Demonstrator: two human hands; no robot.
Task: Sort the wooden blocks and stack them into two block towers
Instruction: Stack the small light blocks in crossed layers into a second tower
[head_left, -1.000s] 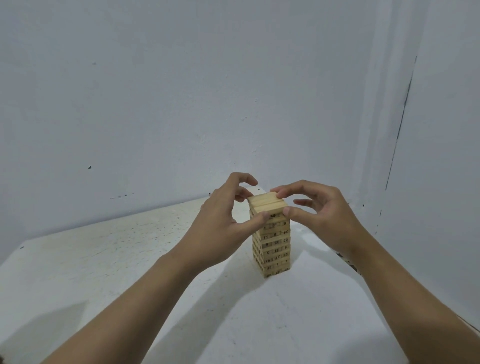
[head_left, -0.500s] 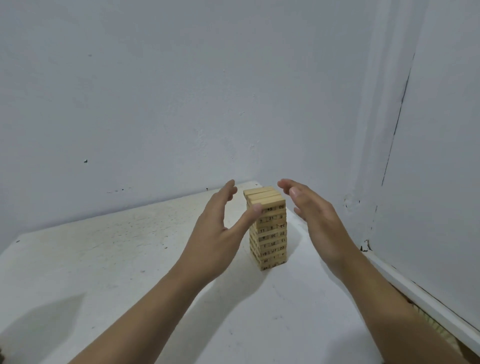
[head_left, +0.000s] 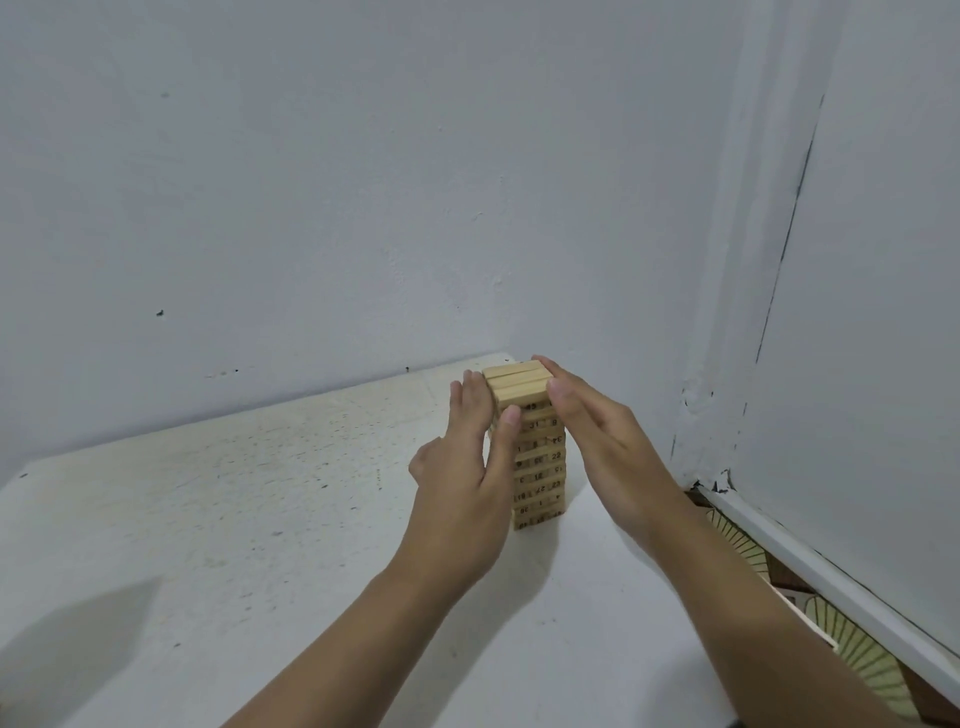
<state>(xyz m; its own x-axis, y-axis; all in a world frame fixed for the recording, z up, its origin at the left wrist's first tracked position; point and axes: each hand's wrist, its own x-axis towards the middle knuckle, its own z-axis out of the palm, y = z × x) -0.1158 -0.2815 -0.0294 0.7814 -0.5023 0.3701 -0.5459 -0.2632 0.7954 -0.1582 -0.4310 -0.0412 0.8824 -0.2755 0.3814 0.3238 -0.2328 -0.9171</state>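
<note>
- Pale wooden block tower (head_left: 535, 457), printed with numbers, stood upright on the speckled white table (head_left: 208, 519), toward 5 o'clock of the view and near the corner of the grey walls (head_left: 363, 208).
- Your left hand (head_left: 467, 478) lay flat against its 9 o'clock side, fingers straight and thumb on the front face; it gripped nothing.
- Your right hand (head_left: 608, 447) pressed the 3 o'clock side likewise, fingers extended, holding nothing.
- A second before, both hands pinched the top layer. Half a second before, they had spread clear; then they closed onto the flanks.
- I judged the top layer placed and you squaring the stack. No second tower or loose blocks showed, so the task looked only partly done.
</note>
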